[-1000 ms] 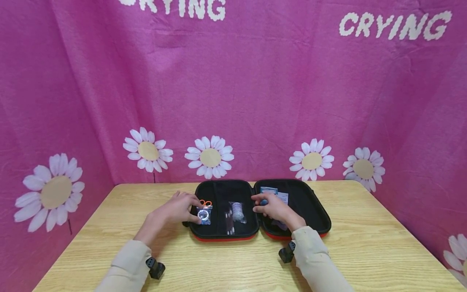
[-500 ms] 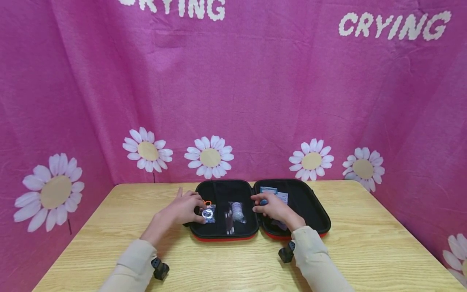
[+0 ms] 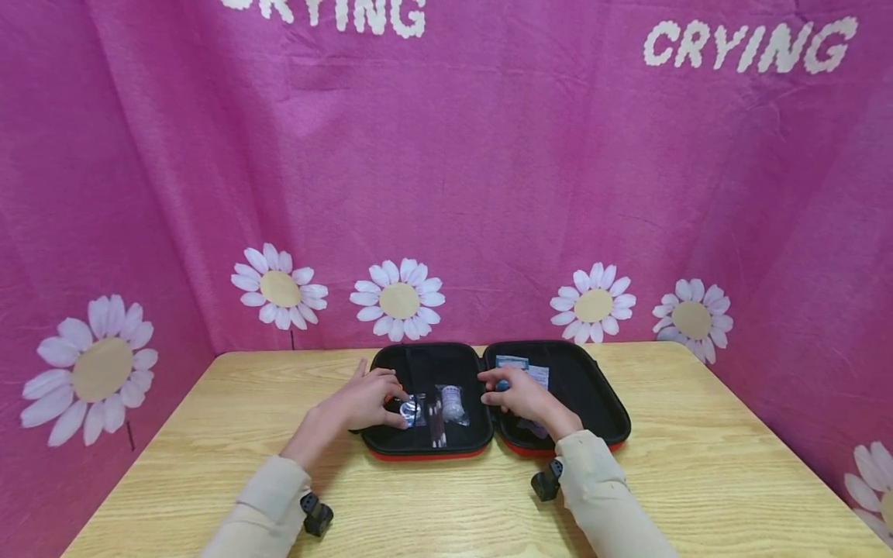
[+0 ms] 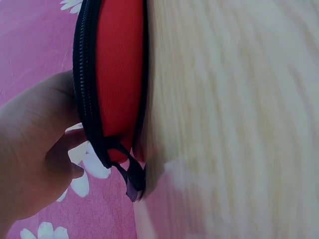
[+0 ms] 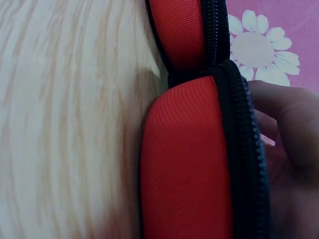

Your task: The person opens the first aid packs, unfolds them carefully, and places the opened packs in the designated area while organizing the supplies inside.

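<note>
My left hand [image 3: 366, 401] reaches into the left half of the opened black-lined case [image 3: 391, 446]. Thumb and fingers pinch a clear packet [image 3: 413, 411] with a whitish ring-shaped roll inside. Orange scissor handles are mostly hidden behind these fingers. Cotton swabs [image 3: 437, 426] and a bagged white roll [image 3: 453, 404] lie just to the right. My right hand [image 3: 523, 395] is over the right half, fingertips by the hinge, thumb and index finger apart. Beneath it show a blue-and-white packet [image 3: 512, 362] and a pale packet [image 3: 539, 376]. Both wrist views show the case's red outside [image 4: 119, 64], hiding the fingertips.
The case lies flat on a light wood table [image 3: 432, 511], near its back edge. A pink curtain [image 3: 474, 170] with white daisies stands behind. A zipper pull [image 4: 133, 177] hangs at the case's corner. Each sleeve carries a small black camera [image 3: 316, 514].
My left hand has moved right with the packet, which now lies close to the swabs. The scissor handles have become mostly covered. My right hand stays in place.
</note>
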Action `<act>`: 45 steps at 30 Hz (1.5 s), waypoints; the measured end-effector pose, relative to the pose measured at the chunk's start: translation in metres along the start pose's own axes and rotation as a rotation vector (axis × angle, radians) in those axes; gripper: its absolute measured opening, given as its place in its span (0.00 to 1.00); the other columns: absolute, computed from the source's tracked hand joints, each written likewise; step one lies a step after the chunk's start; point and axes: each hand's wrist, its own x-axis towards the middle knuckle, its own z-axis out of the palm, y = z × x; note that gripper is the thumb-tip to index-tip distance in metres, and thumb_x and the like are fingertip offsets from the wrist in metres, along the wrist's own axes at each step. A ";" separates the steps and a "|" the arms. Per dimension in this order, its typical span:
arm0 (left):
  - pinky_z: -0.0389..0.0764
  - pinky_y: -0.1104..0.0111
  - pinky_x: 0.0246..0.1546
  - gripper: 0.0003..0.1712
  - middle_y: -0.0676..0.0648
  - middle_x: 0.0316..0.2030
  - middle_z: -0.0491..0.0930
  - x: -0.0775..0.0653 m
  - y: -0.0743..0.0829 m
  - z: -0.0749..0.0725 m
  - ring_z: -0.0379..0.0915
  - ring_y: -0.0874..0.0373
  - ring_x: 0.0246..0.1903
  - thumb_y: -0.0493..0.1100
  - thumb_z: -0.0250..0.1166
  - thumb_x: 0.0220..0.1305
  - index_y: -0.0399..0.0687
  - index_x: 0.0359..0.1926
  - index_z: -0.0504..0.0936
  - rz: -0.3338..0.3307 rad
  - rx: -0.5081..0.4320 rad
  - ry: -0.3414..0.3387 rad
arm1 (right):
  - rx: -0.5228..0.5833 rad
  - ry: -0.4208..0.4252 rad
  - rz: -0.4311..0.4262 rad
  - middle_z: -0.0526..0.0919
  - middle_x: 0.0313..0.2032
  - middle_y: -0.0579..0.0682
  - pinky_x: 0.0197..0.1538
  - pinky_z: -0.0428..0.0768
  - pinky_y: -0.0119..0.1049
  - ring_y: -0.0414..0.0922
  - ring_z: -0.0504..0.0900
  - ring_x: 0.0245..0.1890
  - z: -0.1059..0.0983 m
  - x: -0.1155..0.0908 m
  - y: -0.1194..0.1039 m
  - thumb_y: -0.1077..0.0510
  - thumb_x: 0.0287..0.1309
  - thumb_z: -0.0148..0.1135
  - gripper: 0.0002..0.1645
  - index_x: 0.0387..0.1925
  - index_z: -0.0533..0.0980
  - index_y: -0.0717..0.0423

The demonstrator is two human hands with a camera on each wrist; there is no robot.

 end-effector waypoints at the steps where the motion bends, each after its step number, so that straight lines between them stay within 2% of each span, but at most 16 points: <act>1: 0.40 0.32 0.69 0.25 0.51 0.51 0.85 0.000 0.001 0.000 0.62 0.44 0.70 0.58 0.75 0.52 0.53 0.49 0.88 0.002 -0.009 -0.002 | -0.002 0.000 -0.005 0.76 0.41 0.51 0.29 0.72 0.33 0.41 0.72 0.23 0.000 0.000 0.000 0.61 0.62 0.65 0.26 0.61 0.76 0.60; 13: 0.44 0.30 0.68 0.21 0.50 0.49 0.84 0.006 0.012 0.006 0.65 0.44 0.67 0.54 0.73 0.56 0.50 0.49 0.87 0.020 -0.034 0.014 | 0.007 -0.006 -0.016 0.75 0.42 0.53 0.30 0.73 0.32 0.41 0.72 0.24 0.000 -0.001 0.001 0.61 0.62 0.65 0.26 0.61 0.75 0.62; 21: 0.46 0.30 0.68 0.21 0.50 0.48 0.82 0.007 0.011 0.008 0.69 0.47 0.61 0.55 0.72 0.58 0.52 0.50 0.87 0.025 -0.027 0.011 | 0.017 -0.012 -0.001 0.75 0.41 0.52 0.29 0.72 0.33 0.41 0.71 0.23 -0.002 -0.001 -0.002 0.61 0.62 0.65 0.26 0.62 0.75 0.61; 28: 0.46 0.33 0.69 0.25 0.50 0.53 0.83 0.006 0.002 0.008 0.62 0.44 0.70 0.58 0.71 0.58 0.51 0.53 0.86 0.017 -0.051 -0.013 | 0.029 -0.013 -0.006 0.75 0.42 0.52 0.28 0.71 0.32 0.41 0.71 0.23 -0.002 0.000 0.000 0.62 0.62 0.64 0.26 0.62 0.74 0.62; 33: 0.60 0.43 0.69 0.24 0.46 0.52 0.84 0.002 -0.002 0.004 0.66 0.40 0.66 0.54 0.72 0.58 0.46 0.51 0.86 0.084 -0.067 0.026 | 0.041 -0.012 0.004 0.74 0.42 0.52 0.28 0.71 0.32 0.41 0.71 0.23 -0.001 0.000 0.000 0.62 0.63 0.64 0.26 0.62 0.75 0.61; 37: 0.73 0.52 0.60 0.20 0.47 0.51 0.83 -0.001 0.000 0.001 0.72 0.47 0.58 0.51 0.72 0.59 0.46 0.49 0.87 0.097 -0.086 0.046 | 0.036 -0.003 0.017 0.74 0.41 0.51 0.29 0.71 0.33 0.41 0.71 0.24 -0.001 0.000 0.000 0.61 0.62 0.64 0.26 0.62 0.75 0.59; 40: 0.75 0.56 0.57 0.19 0.48 0.50 0.83 -0.001 0.002 0.002 0.73 0.52 0.53 0.50 0.72 0.59 0.47 0.49 0.87 0.080 -0.097 0.034 | 0.027 -0.002 0.012 0.74 0.41 0.51 0.29 0.71 0.33 0.41 0.71 0.23 -0.001 -0.001 0.000 0.62 0.62 0.64 0.26 0.62 0.75 0.59; 45: 0.75 0.57 0.58 0.17 0.50 0.47 0.84 0.003 0.007 0.002 0.75 0.54 0.52 0.50 0.73 0.58 0.48 0.47 0.88 0.055 -0.111 0.016 | 0.026 -0.003 0.016 0.74 0.41 0.51 0.30 0.71 0.33 0.41 0.71 0.23 0.000 -0.001 -0.002 0.61 0.62 0.64 0.26 0.62 0.75 0.59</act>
